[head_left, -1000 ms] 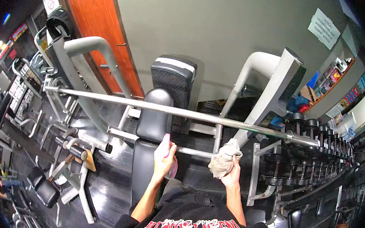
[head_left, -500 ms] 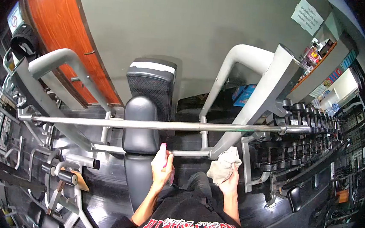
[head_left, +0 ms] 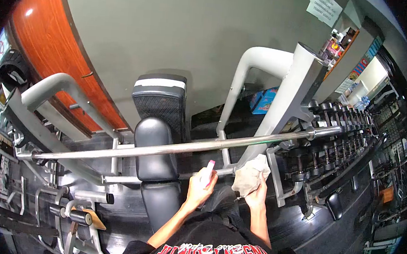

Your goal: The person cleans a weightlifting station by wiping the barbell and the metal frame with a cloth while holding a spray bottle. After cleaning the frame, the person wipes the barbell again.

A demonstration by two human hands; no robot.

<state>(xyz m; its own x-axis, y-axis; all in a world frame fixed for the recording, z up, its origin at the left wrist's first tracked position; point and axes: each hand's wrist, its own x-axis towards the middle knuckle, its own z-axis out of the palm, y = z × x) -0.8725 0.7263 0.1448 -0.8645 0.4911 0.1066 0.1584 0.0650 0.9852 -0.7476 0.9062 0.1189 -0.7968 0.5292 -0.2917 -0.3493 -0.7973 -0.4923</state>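
Note:
My left hand (head_left: 200, 188) is closed around a spray bottle with a pink and white top (head_left: 208, 171); the fingers cover most of its body. To its right, my right hand (head_left: 256, 194) grips a crumpled beige cloth (head_left: 251, 175), which bulges up above the fingers. A gap separates the bottle from the cloth. Beyond both hands, a long metal barbell bar (head_left: 187, 147) lies across the bench press frame, and neither hand touches it. The black padded bench (head_left: 153, 159) is just left of my left hand.
Thick grey uprights (head_left: 281, 104) stand at the right and left of the bench. A dumbbell rack (head_left: 326, 151) fills the right side. More gym machines (head_left: 74, 215) stand at the lower left. A wall (head_left: 173, 29) and orange wooden door (head_left: 52, 43) are behind.
My left hand has moved right with the spray bottle, closer to the cloth. The cloth looks more spread over my right hand. The view has tilted and shifted slightly.

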